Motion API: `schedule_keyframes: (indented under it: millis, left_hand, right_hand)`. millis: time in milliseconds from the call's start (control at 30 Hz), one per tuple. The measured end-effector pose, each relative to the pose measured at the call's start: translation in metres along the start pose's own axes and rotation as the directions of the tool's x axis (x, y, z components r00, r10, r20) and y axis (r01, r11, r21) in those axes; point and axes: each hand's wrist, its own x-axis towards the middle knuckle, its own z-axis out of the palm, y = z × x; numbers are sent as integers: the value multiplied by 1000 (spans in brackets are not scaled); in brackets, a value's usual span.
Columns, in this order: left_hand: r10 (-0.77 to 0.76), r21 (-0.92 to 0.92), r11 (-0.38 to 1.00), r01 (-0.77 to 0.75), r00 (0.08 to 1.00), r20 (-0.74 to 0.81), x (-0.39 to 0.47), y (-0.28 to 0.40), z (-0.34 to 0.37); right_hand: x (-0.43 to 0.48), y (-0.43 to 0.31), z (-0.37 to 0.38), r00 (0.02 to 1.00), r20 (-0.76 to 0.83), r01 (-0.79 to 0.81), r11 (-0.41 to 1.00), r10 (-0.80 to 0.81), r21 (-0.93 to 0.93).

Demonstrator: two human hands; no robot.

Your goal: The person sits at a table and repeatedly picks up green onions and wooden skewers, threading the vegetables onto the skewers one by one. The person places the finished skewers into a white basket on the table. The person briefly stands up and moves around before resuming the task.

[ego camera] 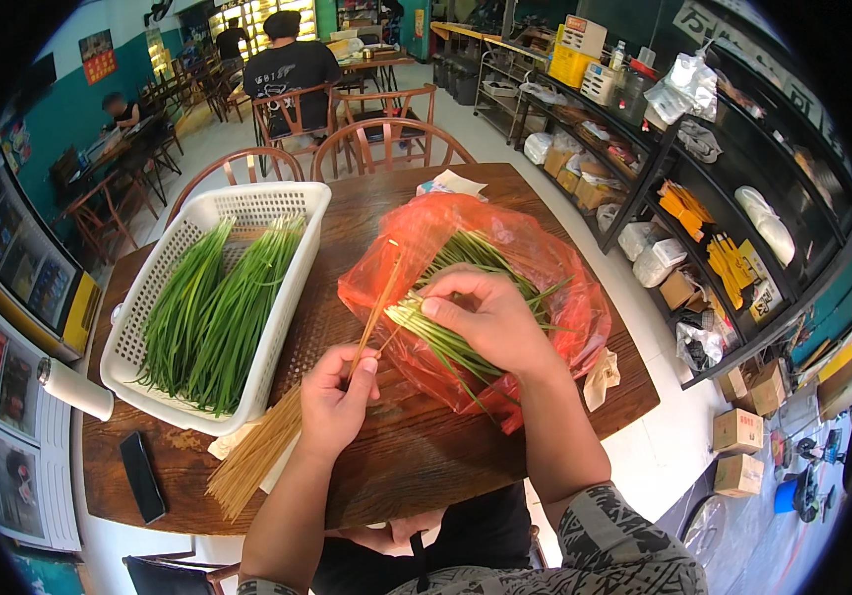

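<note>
My left hand (337, 401) pinches a few thin bamboo skewers (381, 305) between thumb and fingers, their tips pointing up and away. Under that wrist, a larger bundle of skewers (258, 457) lies on the wooden table (426, 465). My right hand (493, 316) grips the pale cut ends of some garlic chives (405, 314) above an open red plastic bag (426, 219). More green chives (471, 253) lie in the bag, partly covered by this hand. To the left, a white perforated plastic basket (312, 223) holds chives (244, 312) laid in two bunches.
A black phone (142, 476) and a white bottle (76, 388) are near the table's left edge. Crumpled paper (602, 379) lies at the right edge. Wooden chairs (389, 137) stand beyond the table. Black shelving (664, 171) runs along the right. A seated person (288, 71) faces away.
</note>
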Motion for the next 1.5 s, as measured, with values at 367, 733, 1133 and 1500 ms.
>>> schedule_keyframes:
  millis: [367,733,1133,1500]
  left_hand:
    - [-53,-53,997,51,998,-21,4,0,0]
    - [-46,-39,998,45,999,-8,3,-5,-1]
    - [-53,-17,998,53,999,-1,3,-3,0]
    - [-65,-36,997,65,998,-4,3,0,2]
  right_hand:
    - [48,30,-48,915,-210,6,533,-345,-846]
    - [15,13,-11,991,-130,-8,999,13,40]
    - [13,7,-1,989,-139,-23,986,46,168]
    - [15,21,-23,971,-217,26,950,-98,-310]
